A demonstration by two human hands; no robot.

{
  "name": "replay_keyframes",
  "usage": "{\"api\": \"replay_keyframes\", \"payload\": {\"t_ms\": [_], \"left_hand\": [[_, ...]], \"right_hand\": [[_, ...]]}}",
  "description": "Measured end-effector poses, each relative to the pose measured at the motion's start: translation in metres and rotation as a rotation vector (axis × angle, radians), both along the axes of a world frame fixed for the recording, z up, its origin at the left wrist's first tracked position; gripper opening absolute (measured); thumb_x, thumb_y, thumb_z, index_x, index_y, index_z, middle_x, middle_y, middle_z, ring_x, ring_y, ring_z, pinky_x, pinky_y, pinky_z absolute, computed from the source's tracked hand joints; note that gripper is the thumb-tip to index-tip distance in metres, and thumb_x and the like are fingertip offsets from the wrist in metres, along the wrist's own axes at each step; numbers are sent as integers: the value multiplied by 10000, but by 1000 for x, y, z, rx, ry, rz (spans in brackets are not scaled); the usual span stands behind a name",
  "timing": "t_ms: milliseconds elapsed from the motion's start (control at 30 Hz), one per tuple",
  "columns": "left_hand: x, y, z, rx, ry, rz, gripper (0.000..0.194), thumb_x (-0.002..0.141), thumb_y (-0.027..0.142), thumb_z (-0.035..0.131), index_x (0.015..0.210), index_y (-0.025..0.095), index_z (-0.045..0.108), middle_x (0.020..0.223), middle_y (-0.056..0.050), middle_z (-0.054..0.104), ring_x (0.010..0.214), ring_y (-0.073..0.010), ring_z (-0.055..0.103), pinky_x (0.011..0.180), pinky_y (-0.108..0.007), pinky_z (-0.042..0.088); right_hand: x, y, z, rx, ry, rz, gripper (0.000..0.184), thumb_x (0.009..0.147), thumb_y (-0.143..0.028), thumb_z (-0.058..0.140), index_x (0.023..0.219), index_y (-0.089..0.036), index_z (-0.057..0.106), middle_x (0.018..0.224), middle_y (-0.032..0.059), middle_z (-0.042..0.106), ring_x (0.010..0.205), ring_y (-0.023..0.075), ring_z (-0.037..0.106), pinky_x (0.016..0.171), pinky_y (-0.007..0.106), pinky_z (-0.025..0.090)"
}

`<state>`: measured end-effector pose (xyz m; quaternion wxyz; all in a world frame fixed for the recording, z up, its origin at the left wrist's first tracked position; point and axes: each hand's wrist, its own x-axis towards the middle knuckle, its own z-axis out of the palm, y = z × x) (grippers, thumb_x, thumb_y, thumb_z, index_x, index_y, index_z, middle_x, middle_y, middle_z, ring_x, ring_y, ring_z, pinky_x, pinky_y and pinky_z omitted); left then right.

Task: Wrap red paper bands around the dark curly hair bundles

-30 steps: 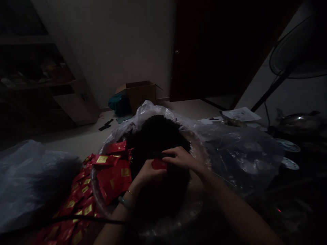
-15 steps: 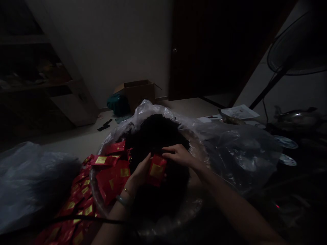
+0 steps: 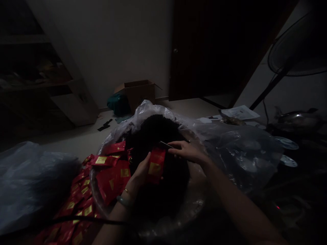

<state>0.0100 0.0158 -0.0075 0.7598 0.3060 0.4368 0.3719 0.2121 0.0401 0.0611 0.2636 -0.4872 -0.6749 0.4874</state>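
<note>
My left hand (image 3: 140, 173) is closed around a red packet (image 3: 156, 159) with a gold label, held upright above a heap of dark loose material (image 3: 159, 129). Between the fingertips of my right hand (image 3: 187, 151) is a thin pale strip (image 3: 166, 144), its tip near the packet's top edge. Too little light falls here to tell what the strip is. The heap lies in a wide round basin lined with clear plastic (image 3: 149, 108). More red packets (image 3: 114, 177) lie on the basin's left side, close to my left wrist.
Many red packets (image 3: 85, 192) are piled outside the basin at left, beside a clear plastic bag (image 3: 30, 180). A large plastic sheet (image 3: 242, 153) spreads on the right. Behind stand a cardboard box (image 3: 140, 92) and a fan (image 3: 293, 54). A dark cord (image 3: 94, 219) crosses the foreground.
My right hand has drawn back slightly to the right from the packet's top, and the pale strip now shows in its fingers. The packet in my left hand stands a little more upright.
</note>
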Motion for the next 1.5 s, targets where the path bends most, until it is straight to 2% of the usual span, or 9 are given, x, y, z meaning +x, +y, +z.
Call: {"api": "replay_keyframes", "payload": {"t_ms": [167,267,567,800,1100,1200,1300,1433,1500], "left_hand": [[1,-3,0,-46,-24,-26,651,762,663,458,972,76,645,798,-148,696,599,-223,641,556,-360,529],[2,-4,-1,-57,-25,-20,645,800,639,422,1000,60,622,777,-144,692,583,-210,634,573,-372,536],[3,-5,3,-65,-46,-19,627,847,597,371,1047,46,595,813,-158,692,612,-208,642,593,-374,540],[4,-5,12,-123,-36,9,536,869,547,370,903,78,628,716,-114,684,542,-200,631,513,-380,545],[5,-3,7,-136,-63,-38,602,855,586,344,933,68,640,740,-137,699,533,-216,639,564,-394,530],[5,-2,4,-51,-76,-1,568,835,586,402,943,85,649,790,-131,708,623,-221,663,629,-360,522],[5,1,-1,106,-74,138,461,758,548,565,948,136,650,818,-72,710,688,-183,653,678,-301,503],[4,4,-1,365,129,246,342,592,403,758,791,145,655,744,-16,687,672,-145,618,661,-240,465],[3,3,0,414,207,264,319,561,355,780,761,140,656,740,-19,687,691,-150,620,672,-240,460]], "right_hand": [[-12,-1,-8,144,-42,27,394,739,-369,658,1078,-169,675,1015,54,703,882,228,645,747,304,498],[-19,-1,-15,209,-62,-7,324,753,-329,637,1029,-172,701,1000,50,714,926,258,642,814,347,487],[-15,-3,-7,180,-112,20,338,774,-336,613,1053,-162,689,1009,48,713,876,237,657,771,321,501],[-16,1,-18,214,-92,5,342,763,-341,624,1051,-168,690,1039,55,705,899,247,654,780,339,501],[-16,5,-27,250,-98,-10,344,750,-339,629,1040,-169,698,1043,64,703,939,271,651,817,356,490],[-16,5,-28,244,-110,-4,359,747,-345,629,1051,-165,694,1062,70,696,942,270,651,830,356,485],[-17,5,-30,231,-144,1,375,743,-355,631,1059,-162,691,1081,80,687,963,276,643,843,359,480],[-21,2,-27,218,-152,32,384,747,-367,624,1067,-163,684,1074,73,691,973,267,634,855,352,471],[-19,1,-21,201,-131,87,399,744,-376,629,1085,-173,669,1076,61,689,972,249,629,842,332,473]]}}
